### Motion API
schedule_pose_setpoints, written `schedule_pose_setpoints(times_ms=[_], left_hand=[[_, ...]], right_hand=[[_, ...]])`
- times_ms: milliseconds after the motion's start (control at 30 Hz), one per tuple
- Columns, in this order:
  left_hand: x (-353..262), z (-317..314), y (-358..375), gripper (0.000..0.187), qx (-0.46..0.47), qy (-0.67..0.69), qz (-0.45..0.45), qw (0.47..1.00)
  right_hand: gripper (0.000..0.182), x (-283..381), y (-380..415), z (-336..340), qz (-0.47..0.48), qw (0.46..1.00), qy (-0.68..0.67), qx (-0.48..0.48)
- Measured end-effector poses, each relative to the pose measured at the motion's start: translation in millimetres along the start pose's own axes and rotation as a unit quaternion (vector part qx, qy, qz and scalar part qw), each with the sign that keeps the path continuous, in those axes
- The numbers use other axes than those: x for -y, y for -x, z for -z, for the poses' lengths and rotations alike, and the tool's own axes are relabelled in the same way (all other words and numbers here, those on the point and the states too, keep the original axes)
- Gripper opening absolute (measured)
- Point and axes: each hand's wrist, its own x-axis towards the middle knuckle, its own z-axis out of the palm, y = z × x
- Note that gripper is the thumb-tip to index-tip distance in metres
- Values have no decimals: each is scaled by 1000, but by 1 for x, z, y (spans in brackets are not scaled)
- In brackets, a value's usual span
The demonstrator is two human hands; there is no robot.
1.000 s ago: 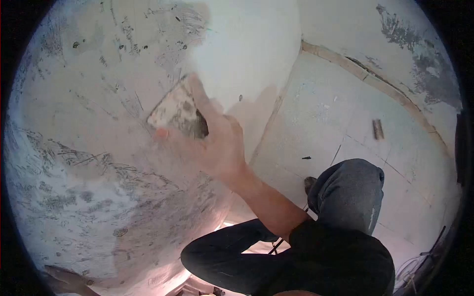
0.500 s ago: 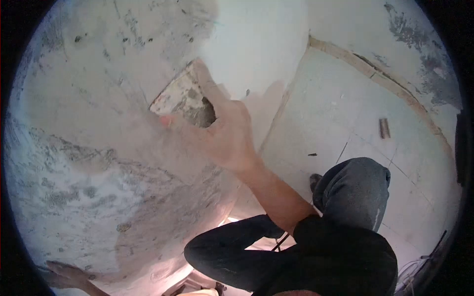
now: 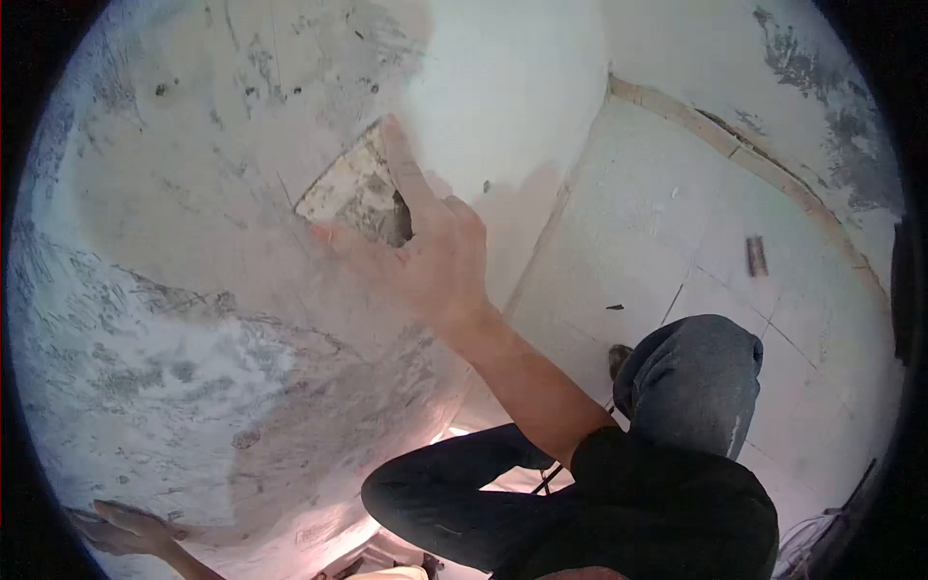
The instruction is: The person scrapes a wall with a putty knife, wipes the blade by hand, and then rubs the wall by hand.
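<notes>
My right hand (image 3: pixel 440 256) grips a putty knife (image 3: pixel 353 188) whose flat blade is smeared with plaster. The index finger stretches along one side of the blade and the thumb lies along the other; its handle is hidden in my palm. The blade's wide edge lies against a patchy, plaster-smeared wall (image 3: pixel 184 193). At the lower left, my left hand (image 3: pixel 126 530) is open, its fingers stretched out along the wall surface with nothing seen in them.
A tiled floor (image 3: pixel 638 213) spreads to the right, bordered by a brownish strip (image 3: pixel 677 108). A small brown piece (image 3: pixel 756 256) and a dark scrap (image 3: pixel 615 306) lie on it. My bent knees (image 3: pixel 691 382) are below. Cables (image 3: pixel 802 541) sit at the lower right.
My right hand and the putty knife have barely shifted, with the blade still against the wall. My left hand appears slightly higher in view, its fingers more visible.
</notes>
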Motion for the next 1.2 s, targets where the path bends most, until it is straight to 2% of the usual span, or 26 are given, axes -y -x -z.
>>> schedule_pose_setpoints(times_ms=[67,133,167,267,333,433,500,533,633,767,833,900,967,1033,1067,1100,1133,1167,1200], left_hand=[[-8,3,-9,77,-27,-61,-24,998],[-6,2,-11,76,-26,-60,-25,998],[-5,2,-11,75,-19,-61,-36,997],[8,-3,-7,74,-32,-55,-53,997],[2,1,-11,71,-36,-40,-54,997],[-10,1,-11,66,-50,-47,-41,997],[-11,2,-16,65,-62,-47,-80,994],[-7,0,-13,64,-62,-45,-68,995],[-7,2,-12,62,-49,-51,-48,996],[-24,6,-21,61,-70,6,-47,996],[-47,8,-33,62,-90,16,-33,995],[-61,5,-38,65,-108,34,-23,993],[-81,10,-34,71,-88,37,34,995],[-109,14,-29,75,-36,83,85,992],[-129,14,-28,76,-36,160,95,982],[-142,-3,-16,79,-65,184,63,979],[-171,9,-13,80,12,186,66,980],[-197,21,-7,79,66,261,63,961],[-230,15,3,77,54,395,52,915]], right_hand=[[95,-3,8,-7,24,998,44,-28],[94,-1,16,-18,131,984,-21,-117],[94,-8,9,-19,135,983,-21,-120],[93,-3,-6,-7,88,989,6,-120],[93,4,3,-4,32,998,11,-59],[91,11,2,-1,33,998,40,-30],[92,5,-25,6,25,997,20,-65],[93,6,-30,7,12,995,4,-96],[90,0,1,-15,25,990,71,-116],[88,11,74,-32,19,999,1,-51],[89,19,89,-24,-91,990,78,72],[89,14,110,-25,-85,990,82,75],[88,-18,131,-38,-76,991,86,74],[85,-62,156,-58,-138,970,-185,74],[85,-56,161,-47,-130,971,-180,88],[84,-50,162,-30,-216,939,-222,149],[84,-42,161,-15,-302,895,-257,206],[84,-30,160,-4,-295,896,-248,219],[83,-17,159,8,-324,889,-269,181]])
